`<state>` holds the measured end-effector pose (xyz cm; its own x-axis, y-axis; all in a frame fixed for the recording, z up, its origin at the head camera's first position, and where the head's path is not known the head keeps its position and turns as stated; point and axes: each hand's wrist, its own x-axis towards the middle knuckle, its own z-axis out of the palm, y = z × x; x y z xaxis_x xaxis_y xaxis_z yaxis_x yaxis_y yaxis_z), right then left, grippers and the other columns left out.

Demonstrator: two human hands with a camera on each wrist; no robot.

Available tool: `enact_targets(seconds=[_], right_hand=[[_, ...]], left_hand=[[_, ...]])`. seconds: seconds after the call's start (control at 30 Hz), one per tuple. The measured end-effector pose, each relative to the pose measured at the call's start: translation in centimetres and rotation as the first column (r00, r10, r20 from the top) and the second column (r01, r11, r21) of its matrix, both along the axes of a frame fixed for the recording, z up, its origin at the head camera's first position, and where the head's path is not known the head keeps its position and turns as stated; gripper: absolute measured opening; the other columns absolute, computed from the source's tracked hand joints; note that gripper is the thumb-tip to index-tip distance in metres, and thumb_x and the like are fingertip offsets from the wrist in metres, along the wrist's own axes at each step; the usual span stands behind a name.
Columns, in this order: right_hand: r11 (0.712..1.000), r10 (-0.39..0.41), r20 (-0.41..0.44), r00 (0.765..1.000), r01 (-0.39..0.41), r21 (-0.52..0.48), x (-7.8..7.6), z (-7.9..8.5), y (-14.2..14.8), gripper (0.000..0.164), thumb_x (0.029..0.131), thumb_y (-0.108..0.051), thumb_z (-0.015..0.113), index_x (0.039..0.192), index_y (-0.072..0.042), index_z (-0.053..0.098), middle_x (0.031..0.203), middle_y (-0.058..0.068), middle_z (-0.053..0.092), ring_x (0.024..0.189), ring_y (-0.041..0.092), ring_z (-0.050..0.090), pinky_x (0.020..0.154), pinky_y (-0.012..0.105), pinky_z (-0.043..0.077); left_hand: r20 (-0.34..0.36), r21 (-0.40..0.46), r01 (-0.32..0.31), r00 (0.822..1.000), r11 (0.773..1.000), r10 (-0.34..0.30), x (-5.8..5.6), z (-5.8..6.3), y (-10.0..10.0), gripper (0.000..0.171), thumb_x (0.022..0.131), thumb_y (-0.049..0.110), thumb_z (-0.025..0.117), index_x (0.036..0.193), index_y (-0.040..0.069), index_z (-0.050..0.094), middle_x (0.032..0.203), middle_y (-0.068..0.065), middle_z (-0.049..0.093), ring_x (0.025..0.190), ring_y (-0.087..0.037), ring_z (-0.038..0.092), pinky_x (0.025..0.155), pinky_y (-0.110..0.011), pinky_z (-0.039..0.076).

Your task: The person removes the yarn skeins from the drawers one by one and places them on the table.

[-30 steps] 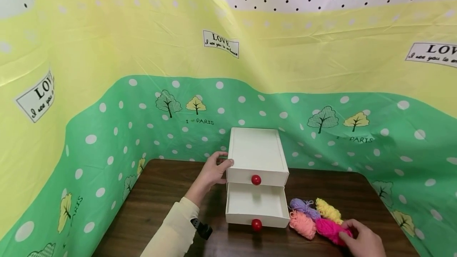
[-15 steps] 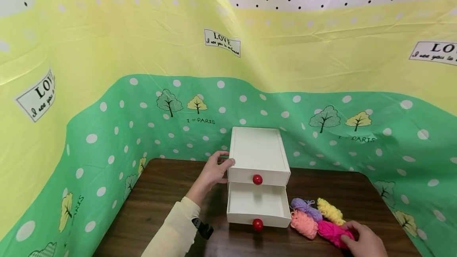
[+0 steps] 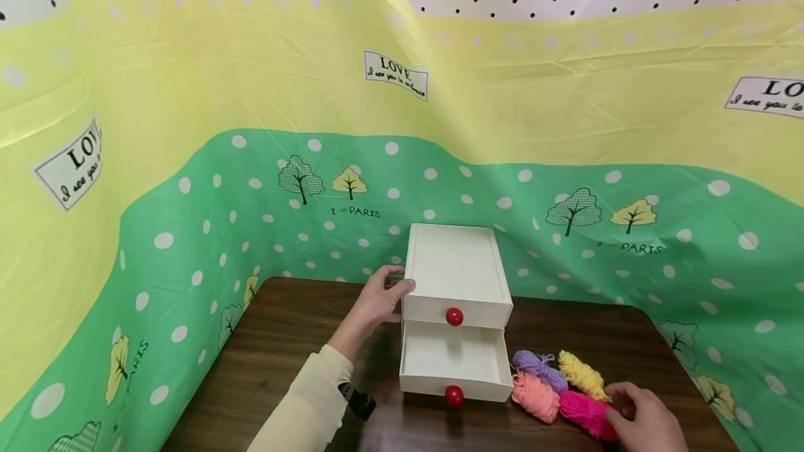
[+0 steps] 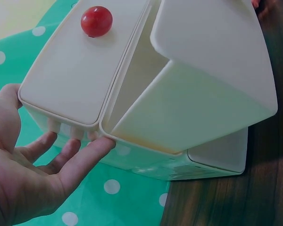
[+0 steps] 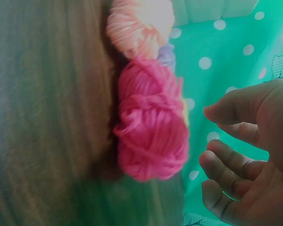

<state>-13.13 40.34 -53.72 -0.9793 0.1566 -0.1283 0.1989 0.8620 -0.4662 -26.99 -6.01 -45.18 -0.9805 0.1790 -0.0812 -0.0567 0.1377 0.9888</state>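
A white drawer unit (image 3: 458, 264) with red knobs stands on the table, its lower drawer (image 3: 453, 361) pulled out and bare inside. My left hand (image 3: 377, 298) rests against the unit's left side, fingertips on the wall and thumb at the top edge. Four skeins of yarn lie to the right: purple (image 3: 539, 367), yellow (image 3: 582, 374), peach (image 3: 535, 396) and bright pink (image 3: 585, 411). My right hand (image 3: 647, 418) is beside the pink skein, fingers loosely bent; the right wrist view shows a gap between the fingertips and the pink yarn (image 5: 153, 122).
The dark wooden table (image 3: 276, 340) carries everything. A patterned green and yellow cloth (image 3: 326, 243) hangs behind and along both sides. The pulled-out drawer (image 4: 198, 103) juts toward me, with the peach skein close to its right corner.
My right hand has shifted slightly right, off the pink skein. The left hand keeps its place on the unit, and the head view has moved a little.
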Motion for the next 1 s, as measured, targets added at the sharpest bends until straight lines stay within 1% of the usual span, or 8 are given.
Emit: enact_targets(seconds=[0.23,0.3,0.43,0.53,0.67,0.8,0.9,1.0], right_hand=[[0.999,-0.033,-0.041,0.999,0.032,-0.019,-0.1,2.1,-1.9,0.048,0.087,-0.037,0.081,0.12,-0.004,0.07,0.095,0.005,0.066,0.081,0.016,0.06,0.064,0.035,0.049],[0.999,-0.025,-0.07,0.997,0.023,-0.025,0.0,2.8,-2.8,0.048,0.086,-0.035,0.082,0.121,-0.005,0.071,0.098,0.006,0.068,0.081,0.016,0.061,0.064,0.034,0.049],[0.999,-0.003,-0.124,0.992,-0.003,-0.05,0.4,4.3,-4.5,0.046,0.085,-0.032,0.084,0.121,-0.007,0.072,0.108,0.01,0.072,0.084,0.017,0.066,0.066,0.036,0.055],[0.998,0.011,-0.158,0.987,-0.021,-0.057,0.7,5.1,-5.5,0.043,0.085,-0.031,0.084,0.12,-0.008,0.072,0.11,0.011,0.071,0.086,0.018,0.067,0.068,0.037,0.057],[0.996,0.015,-0.198,0.98,-0.031,-0.078,1.2,5.8,-7.0,0.04,0.086,-0.027,0.084,0.12,-0.009,0.072,0.111,0.01,0.071,0.087,0.019,0.069,0.071,0.037,0.059],[0.993,0.021,-0.226,0.974,-0.046,-0.105,1.5,6.3,-8.6,0.037,0.086,-0.023,0.084,0.119,-0.011,0.073,0.111,0.009,0.072,0.087,0.017,0.069,0.069,0.029,0.059],[0.993,0.036,-0.248,0.968,-0.063,-0.103,1.6,6.4,-9.9,0.036,0.085,-0.023,0.085,0.117,-0.013,0.074,0.108,0.006,0.073,0.085,0.013,0.068,0.069,0.025,0.057],[0.99,0.049,-0.226,0.973,-0.078,-0.119,1.7,6.5,-10.9,0.037,0.085,-0.026,0.085,0.118,-0.013,0.074,0.107,0.005,0.073,0.085,0.011,0.067,0.07,0.025,0.058]], left_hand=[[-0.003,-0.007,-0.007,1.0,1.0,0.007,0.1,-0.1,0.1,0.058,0.098,0.037,0.069,0.145,0.01,0.048,0.126,-0.02,0.052,0.11,-0.036,0.063,0.078,-0.058,0.061],[-0.003,-0.006,-0.006,1.0,1.0,0.006,0.1,-0.1,0.2,0.058,0.098,0.037,0.069,0.145,0.01,0.048,0.125,-0.02,0.052,0.109,-0.035,0.063,0.078,-0.058,0.061],[-0.001,-0.004,-0.004,1.0,1.0,0.004,0.0,-0.2,0.1,0.058,0.098,0.037,0.069,0.144,0.009,0.049,0.124,-0.02,0.052,0.108,-0.035,0.063,0.077,-0.057,0.061],[0.0,0.0,-0.006,1.0,1.0,0.006,0.1,-0.1,0.1,0.057,0.097,0.037,0.069,0.144,0.01,0.049,0.124,-0.019,0.052,0.108,-0.035,0.063,0.077,-0.057,0.061],[-0.001,0.003,-0.009,1.0,1.0,0.009,0.2,0.1,0.2,0.057,0.098,0.037,0.069,0.144,0.01,0.049,0.125,-0.019,0.052,0.109,-0.036,0.063,0.077,-0.058,0.061],[-0.003,0.006,-0.005,1.0,1.0,0.005,0.1,0.1,0.2,0.058,0.097,0.037,0.069,0.144,0.01,0.049,0.125,-0.02,0.051,0.109,-0.036,0.063,0.078,-0.057,0.061],[-0.002,0.003,-0.001,1.0,1.0,0.001,0.1,0.0,0.1,0.058,0.097,0.037,0.069,0.144,0.01,0.049,0.125,-0.02,0.051,0.109,-0.036,0.063,0.078,-0.056,0.061],[0.001,-0.002,0.0,1.0,1.0,0.0,0.1,-0.1,0.1,0.058,0.097,0.037,0.069,0.144,0.009,0.049,0.126,-0.02,0.052,0.109,-0.035,0.063,0.077,-0.055,0.062]])
